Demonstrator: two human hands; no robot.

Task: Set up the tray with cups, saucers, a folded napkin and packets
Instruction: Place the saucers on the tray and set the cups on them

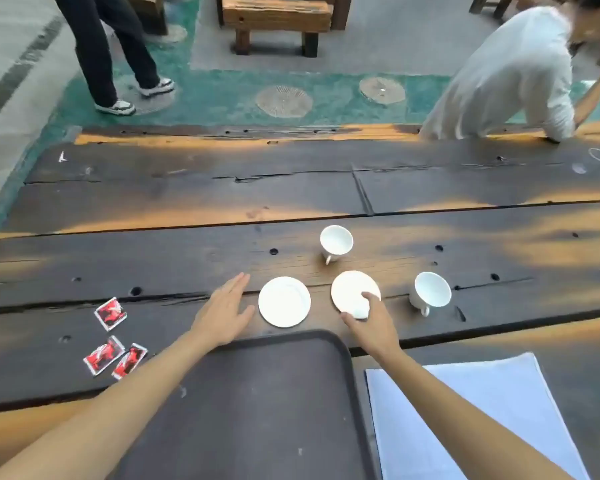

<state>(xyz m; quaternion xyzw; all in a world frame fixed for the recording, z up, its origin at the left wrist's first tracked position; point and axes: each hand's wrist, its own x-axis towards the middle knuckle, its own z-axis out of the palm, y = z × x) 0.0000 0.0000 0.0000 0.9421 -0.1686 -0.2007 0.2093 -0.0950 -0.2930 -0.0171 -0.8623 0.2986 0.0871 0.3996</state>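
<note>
A dark brown tray [257, 403] lies on the wooden table [187, 188] in front of me. Just beyond it are two white saucers. My right hand [371, 320] grips the near edge of the right saucer [352, 287], which is tilted up. My left hand [222, 310] lies flat and open on the table, just left of the left saucer [284, 301]. One white cup [336, 242] stands behind the saucers, another cup [430, 291] to the right. Three red packets [110, 313] [103, 355] [129, 360] lie at the left. A white napkin [471, 417] lies flat right of the tray.
A person in a white top [506, 77] leans on the table's far right edge. Another person's legs [111, 53] stand on the ground beyond the far left. A wooden bench [274, 19] stands further back.
</note>
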